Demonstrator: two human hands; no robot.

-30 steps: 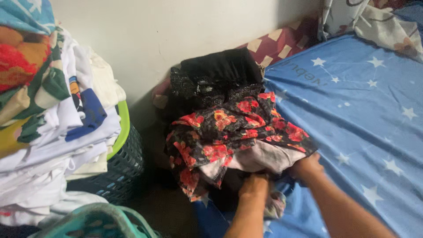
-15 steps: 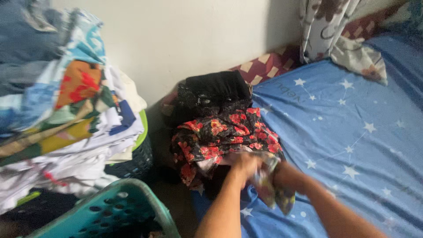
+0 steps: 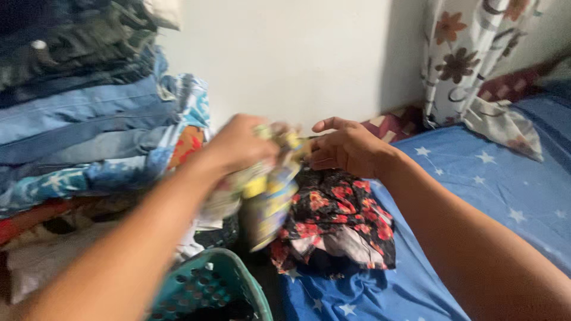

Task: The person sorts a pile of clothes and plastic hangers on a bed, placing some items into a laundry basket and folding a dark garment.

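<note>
I see my left hand and my right hand lifted up in front of the wall, both pinching one small cloth with yellow patches. The cloth is blurry, so I cannot tell what kind of clothing it is. It hangs down between my hands, and I think I hold it up high so it can fall open. My left fingers are closed tight on its top edge. My right thumb and fingers grip the other end, with one finger sticking out. Both arms reach forward, a little bent. Under the cloth sits a black dress with red flowers on the blue star sheet. A teal basket is near my left arm, beside folded jeans.
</note>
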